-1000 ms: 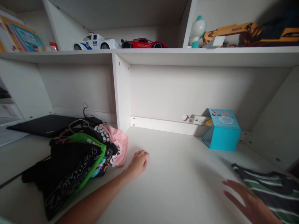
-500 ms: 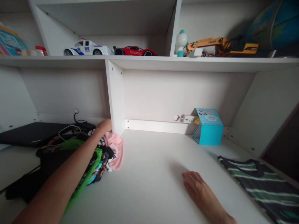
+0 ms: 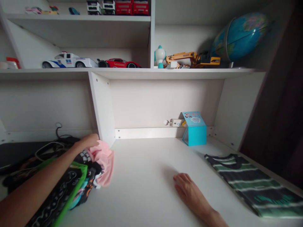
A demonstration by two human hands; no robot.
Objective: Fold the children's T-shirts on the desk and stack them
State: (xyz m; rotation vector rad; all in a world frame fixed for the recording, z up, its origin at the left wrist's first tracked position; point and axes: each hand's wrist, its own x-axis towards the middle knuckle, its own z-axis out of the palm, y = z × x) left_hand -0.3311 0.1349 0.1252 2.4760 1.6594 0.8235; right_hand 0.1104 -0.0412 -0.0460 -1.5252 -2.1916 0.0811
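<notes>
At the left, my left hand (image 3: 92,140) is closed on the top of a pink garment (image 3: 102,159), which hangs over the edge of a heap of clothes. My forearm crosses the heap and hides part of it. Below it shows a black garment with white lettering and bright green trim (image 3: 81,170). My right hand (image 3: 186,188) is palm down over the white desk (image 3: 142,189), fingers loosely extended and holding nothing. To its right lies a dark, green and white striped T-shirt (image 3: 251,183), spread flat.
A blue desk calendar (image 3: 197,135) stands near the back wall beside a socket (image 3: 176,122). An upright panel (image 3: 102,107) divides the desk's back. Toy cars, a yellow toy excavator (image 3: 193,60) and a globe (image 3: 246,36) sit on the shelf above. A dark laptop-like slab and cables lie far left.
The view has turned up and to the right, bringing an upper shelf and more of the globe into sight. My left hand stays at the pink garment; my right hand keeps its pose over the desk.
</notes>
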